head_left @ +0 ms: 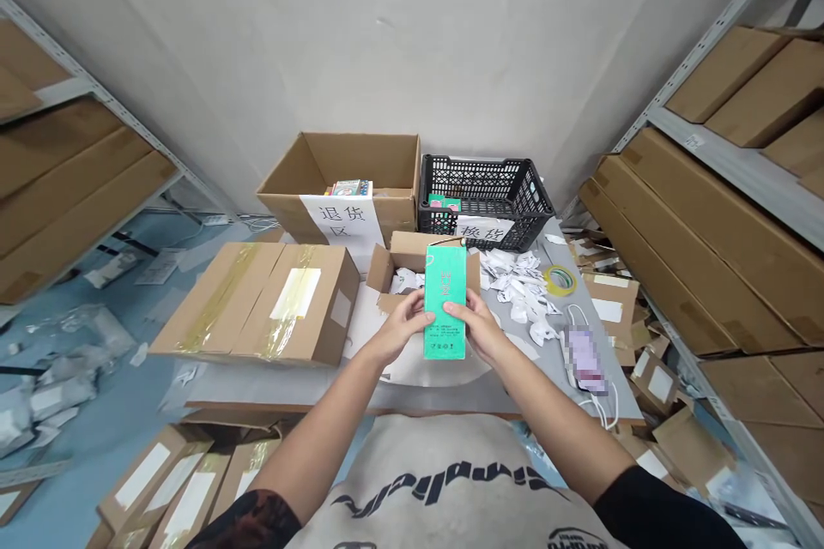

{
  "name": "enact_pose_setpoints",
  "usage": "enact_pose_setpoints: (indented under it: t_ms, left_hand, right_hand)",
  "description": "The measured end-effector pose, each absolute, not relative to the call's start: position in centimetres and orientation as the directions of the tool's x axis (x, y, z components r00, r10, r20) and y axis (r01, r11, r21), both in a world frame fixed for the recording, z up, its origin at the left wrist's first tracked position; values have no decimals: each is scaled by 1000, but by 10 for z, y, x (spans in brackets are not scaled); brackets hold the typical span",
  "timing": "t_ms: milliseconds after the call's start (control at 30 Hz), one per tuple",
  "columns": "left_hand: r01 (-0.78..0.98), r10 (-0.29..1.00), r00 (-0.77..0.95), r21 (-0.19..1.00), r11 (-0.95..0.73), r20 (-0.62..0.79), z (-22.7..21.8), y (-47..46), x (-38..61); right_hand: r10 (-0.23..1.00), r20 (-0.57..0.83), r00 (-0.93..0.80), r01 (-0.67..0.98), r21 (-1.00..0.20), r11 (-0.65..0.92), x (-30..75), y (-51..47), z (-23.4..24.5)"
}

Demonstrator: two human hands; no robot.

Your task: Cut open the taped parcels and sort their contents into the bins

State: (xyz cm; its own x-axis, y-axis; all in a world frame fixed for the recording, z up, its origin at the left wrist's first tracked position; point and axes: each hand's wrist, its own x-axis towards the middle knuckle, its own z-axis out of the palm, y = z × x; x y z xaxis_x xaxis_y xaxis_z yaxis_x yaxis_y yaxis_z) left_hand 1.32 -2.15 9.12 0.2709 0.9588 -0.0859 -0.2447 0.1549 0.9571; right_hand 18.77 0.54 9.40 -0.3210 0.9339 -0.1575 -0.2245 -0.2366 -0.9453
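Holding a tall green box (445, 302) in both hands, the person looked down at it over a gray table (550, 377). The box stood on its short end, and its long side pointed away from the person with a small tilt. I could not tell if its bottom touched the table. The left hand (400, 328) held the left edge of the green box, and the right hand (476, 333) held its right edge. Neither hand was nearer, as the box sat right between them and touched both. The two thumbs (431, 318) pressed on the front of the box. The other fingers went behind it, out of sight, so the hands were closed on the box, not open wide.

Just behind the green box sat a small open cardboard box (412, 251) with crumpled white paper in it. To the left of the green box lay a big taped cardboard box (274, 304). To the right lay crumpled white paper bits (515, 285), a roll of yellow tape (560, 280), and a blurred thing with white cords (583, 360). Farther behind the green box stood a big open cardboard box (360, 163) and a black plastic crate (486, 189), each with a paper sign. Metal shelves (714, 161) held flat brown boxes (721, 73).
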Motion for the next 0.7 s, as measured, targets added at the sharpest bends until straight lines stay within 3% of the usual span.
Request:
enact_pose_setpoints:
  t_ms: [67, 167, 267, 333, 433, 533, 600, 700]
  left_hand:
    - [-227, 982, 160, 965, 133, -98, 85, -20, 14]
    - [-9, 998, -60, 1000, 30, -31, 81, -25, 24]
    - [251, 991, -115, 967, -34, 64, 82, -34, 31]
    - [241, 997, -50, 969, -52, 66, 84, -38, 28]
    - [8, 993, 114, 1000, 8, -9, 87, -40, 15]
    - [-97, 970, 241, 993, 63, -38, 91, -38, 4]
    - [-24, 985, 170, 999, 29, -25, 92, -38, 5]
    - [203, 995, -88, 979, -28, 47, 93, -43, 17]
  right_hand:
    - [957, -135, -258, -127, -977, -172, 186, 4, 94]
    - [994, -30, -108, 42, -999, -26, 180, -3, 88]
    - [996, -35, -87, 11, -999, -34, 178, -9, 81]
    - [990, -80, -116, -87, -992, -90, 180, -11, 80]
    - [960, -155, -234, -243, -947, -212, 187, -13, 80]
    - [930, -171, -326, -275, -924, -266, 189, -16, 82]
    - [946, -122, -301, -229, -954, -196, 186, -18, 82]
    - [983, -20, -184, -132, -990, -45, 178, -23, 83]
